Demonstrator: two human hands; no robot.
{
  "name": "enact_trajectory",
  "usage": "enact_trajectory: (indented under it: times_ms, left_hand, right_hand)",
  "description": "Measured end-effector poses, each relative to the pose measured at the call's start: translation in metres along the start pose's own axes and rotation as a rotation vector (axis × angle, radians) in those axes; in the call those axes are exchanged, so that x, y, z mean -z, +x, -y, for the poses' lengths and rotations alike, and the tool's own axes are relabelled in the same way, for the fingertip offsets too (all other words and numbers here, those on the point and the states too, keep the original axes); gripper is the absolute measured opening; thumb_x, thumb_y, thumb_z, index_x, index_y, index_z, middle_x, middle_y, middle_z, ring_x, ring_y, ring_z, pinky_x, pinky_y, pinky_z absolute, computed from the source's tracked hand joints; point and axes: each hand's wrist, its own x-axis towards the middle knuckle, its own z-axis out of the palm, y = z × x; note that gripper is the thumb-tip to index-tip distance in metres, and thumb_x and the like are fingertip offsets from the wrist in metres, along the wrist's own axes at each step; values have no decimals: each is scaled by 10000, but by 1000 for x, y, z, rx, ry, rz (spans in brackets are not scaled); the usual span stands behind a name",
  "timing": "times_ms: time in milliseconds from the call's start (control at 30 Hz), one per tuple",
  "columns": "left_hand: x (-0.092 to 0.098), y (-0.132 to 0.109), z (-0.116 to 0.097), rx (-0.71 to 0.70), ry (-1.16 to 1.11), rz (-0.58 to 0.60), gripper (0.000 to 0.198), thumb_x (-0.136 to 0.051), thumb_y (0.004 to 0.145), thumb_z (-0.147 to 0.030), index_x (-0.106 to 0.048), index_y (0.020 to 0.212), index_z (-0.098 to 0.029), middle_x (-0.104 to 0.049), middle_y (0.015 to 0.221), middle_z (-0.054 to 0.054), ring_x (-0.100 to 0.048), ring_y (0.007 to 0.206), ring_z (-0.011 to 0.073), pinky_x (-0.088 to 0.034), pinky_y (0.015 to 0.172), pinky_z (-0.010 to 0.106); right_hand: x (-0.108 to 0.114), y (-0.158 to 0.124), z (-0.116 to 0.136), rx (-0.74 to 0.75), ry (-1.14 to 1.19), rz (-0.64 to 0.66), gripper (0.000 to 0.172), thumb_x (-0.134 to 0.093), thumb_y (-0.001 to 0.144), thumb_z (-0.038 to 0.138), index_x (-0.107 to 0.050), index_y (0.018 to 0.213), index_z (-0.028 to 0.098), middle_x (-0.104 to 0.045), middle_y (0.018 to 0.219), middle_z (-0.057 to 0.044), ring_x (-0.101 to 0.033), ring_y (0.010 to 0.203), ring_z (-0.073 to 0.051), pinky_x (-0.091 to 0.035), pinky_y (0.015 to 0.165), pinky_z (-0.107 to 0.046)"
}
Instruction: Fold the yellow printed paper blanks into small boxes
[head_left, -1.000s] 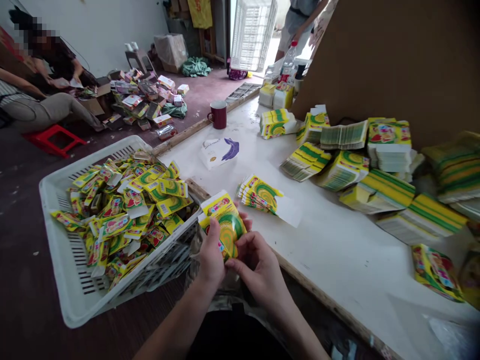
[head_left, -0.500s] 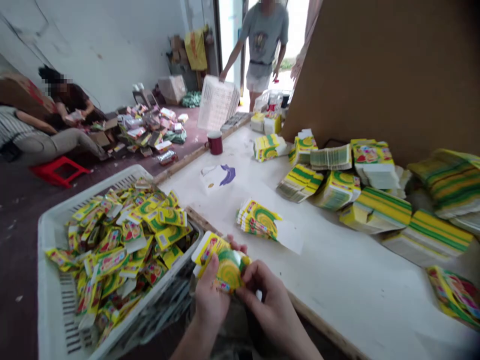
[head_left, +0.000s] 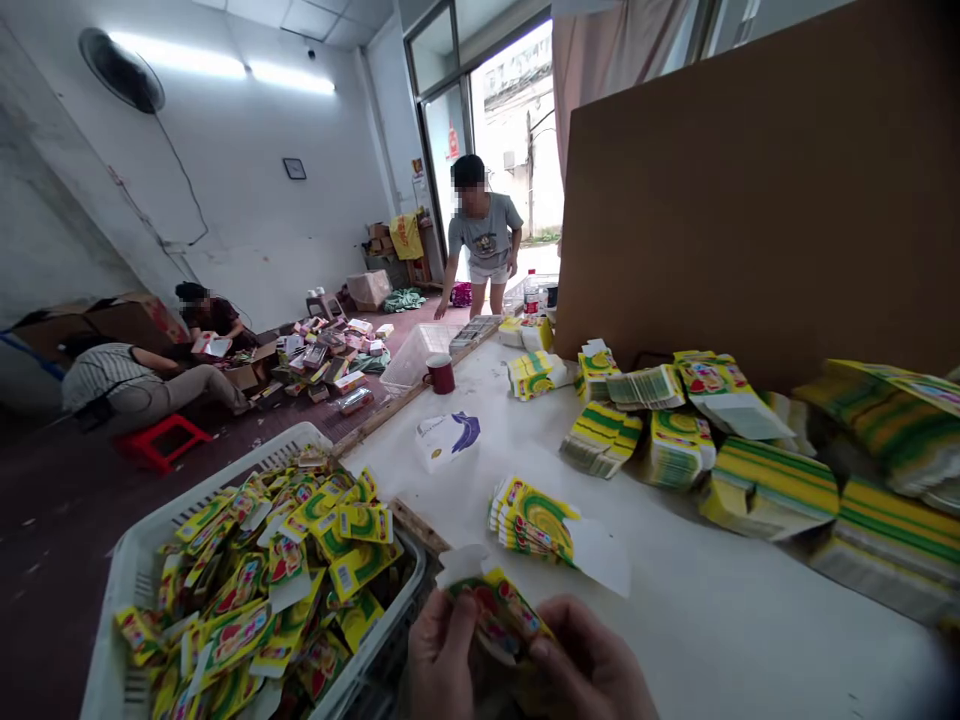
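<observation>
Low at the front, my left hand is closed on the left side of a small yellow-and-green printed carton, which has a white flap sticking up. My right hand pinches the carton's right end. Its lower part is hidden by my fingers. Just beyond, a fanned stack of flat cartons lies on the white table. To my left, a white plastic basket is heaped with small folded cartons in the same print.
Bundles of flat cartons line the table's right side before a brown board. A white box and a maroon mug stand farther back. One person bends over a crate; two others sit by a pile of boxes.
My view has tilted up. The carton in my hands has turned, its white flap now pointing up. The standing person has bent down and lowered the white crate.
</observation>
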Motion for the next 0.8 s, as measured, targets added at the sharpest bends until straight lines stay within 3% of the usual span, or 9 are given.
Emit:
enact_trajectory:
  times_ms: [133,200,267,367,433,500,567,700,800]
  left_hand:
    - [2,-2,-20,-140,65,-6,460,-765,707,-478,-622,1056,-215,-716,1048,75,-648,1025,270,-489,914,390]
    - [3,-6,-38,-323,244,23,610,-769,711,-452,-531,1227,-231,-601,1294,112,-534,1222,280,-394,1045,402]
    - [2,-11,-55,-391,545,167,860,-855,593,-421,-453,1329,-229,-476,1427,134,-403,1334,326,-299,1116,432]
    - [-5,-12,-64,-220,936,499,847,-905,482,-322,-535,1239,-227,-597,1271,113,-536,1164,362,-418,994,438]
    - [-10,-10,-56,-143,989,602,580,-828,601,-295,-577,1118,-220,-679,1059,66,-626,949,301,-488,844,382]
    - [-11,-8,-43,-132,987,561,549,-774,659,-273,-536,1149,-202,-683,1009,62,-634,886,270,-495,802,354]
    - [-8,-9,-28,-151,1006,475,729,-789,649,-291,-441,1280,-175,-662,1095,110,-622,962,290,-487,850,367]
    - [1,-13,-11,-302,971,491,761,-739,735,-333,-363,1387,-222,-602,1253,149,-595,1094,308,-469,919,381]
    - [4,-12,-11,-384,962,529,670,-712,761,-282,-402,1353,-240,-575,1300,140,-571,1151,301,-447,961,382]
  right_hand:
    - [23,1,15,169,-345,-129,249,-559,875,446,-672,840,227,-680,746,-25,-615,690,-193,-483,637,-286]
    - [34,2,26,339,-555,-149,171,-545,900,353,-692,897,266,-710,808,-26,-644,748,-203,-497,672,-301]
    - [39,3,37,495,-750,-55,130,-563,899,298,-688,932,306,-725,844,-8,-654,780,-205,-498,708,-323]
    - [38,1,45,680,-922,156,183,-623,867,259,-658,1009,369,-740,929,33,-660,925,-228,-430,949,-426]
    - [33,-1,40,724,-904,28,364,-645,844,251,-592,1175,393,-688,1172,0,-573,1165,-282,-287,1089,-520]
    - [27,-3,29,602,-732,-228,585,-657,826,296,-439,1364,374,-504,1425,-62,-405,1344,-331,-247,1109,-584]
    - [21,-5,20,335,-388,-301,684,-643,829,390,-338,1437,323,-388,1507,-106,-356,1379,-346,-319,1081,-595]
    - [11,-5,15,-213,380,39,530,-617,833,487,-563,1282,211,-600,1320,-129,-557,1219,-317,-427,1047,-500]
    - [9,-3,15,-339,519,109,483,-644,826,465,-628,1229,198,-660,1241,-108,-582,1193,-296,-387,1088,-468]
